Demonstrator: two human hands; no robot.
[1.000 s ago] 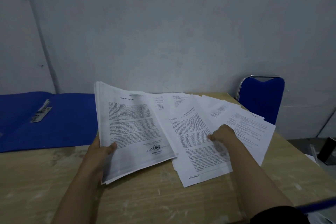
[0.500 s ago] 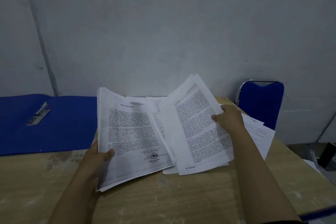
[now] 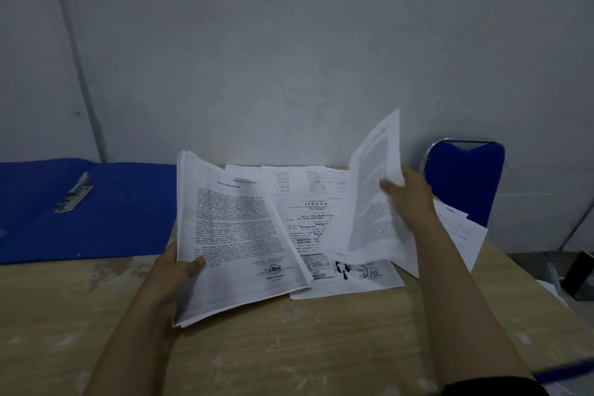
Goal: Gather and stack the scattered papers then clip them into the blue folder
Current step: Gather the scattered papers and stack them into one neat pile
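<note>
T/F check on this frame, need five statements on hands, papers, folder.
1. The left hand holds a thick stack of papers by its left edge. True.
2. The right hand lies flat and empty on the table. False: it holds a lifted sheet tilted up off the pile.
3. The blue folder lies open on the left with its metal clip showing. True.
4. Papers are already clipped into the folder. False: no paper lies under the clip.
5. All loose sheets are gathered into the stack. False: a certificate page and other sheets lie on the table.
</note>
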